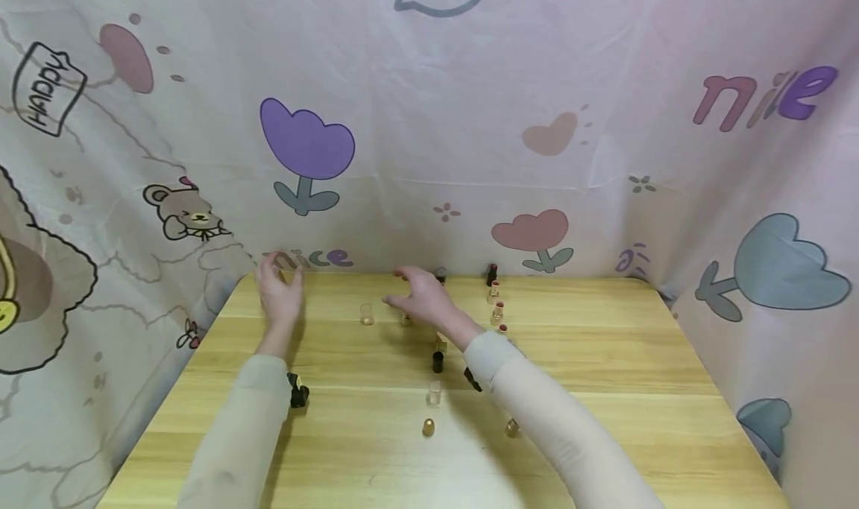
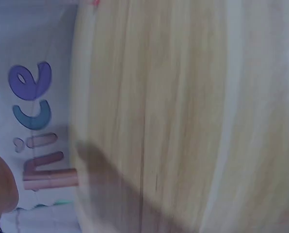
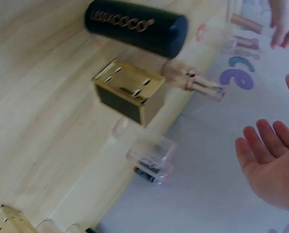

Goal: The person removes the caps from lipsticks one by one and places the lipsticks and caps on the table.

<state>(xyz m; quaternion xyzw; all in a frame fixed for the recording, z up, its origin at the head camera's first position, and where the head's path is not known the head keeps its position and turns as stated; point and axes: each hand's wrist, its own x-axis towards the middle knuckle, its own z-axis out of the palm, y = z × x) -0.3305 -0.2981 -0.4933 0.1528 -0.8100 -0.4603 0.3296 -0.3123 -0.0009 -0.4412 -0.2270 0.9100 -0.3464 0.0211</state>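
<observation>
My left hand (image 1: 280,296) hovers at the table's back left, fingers spread, holding nothing. Only a blurred part of it, a hand edge (image 2: 1,184), shows in the left wrist view. My right hand (image 1: 426,296) is raised over the back middle. In the right wrist view its palm (image 3: 275,162) is turned up and bare, fingers loosely extended. Below it stands a lipstick (image 1: 406,320), partly covered by the hand. A small clear-topped tube (image 1: 367,314) stands between the hands. Nearer me are a gold box-shaped piece (image 3: 130,92) and a black lettered cylinder (image 3: 137,26).
A row of lipsticks (image 1: 498,312) runs along the right of centre, partly behind my sleeve. A clear cap (image 1: 435,394), a gold cap (image 1: 429,427) and a gold tube (image 1: 513,427) stand nearer. A printed curtain (image 1: 429,159) borders the table (image 1: 604,360).
</observation>
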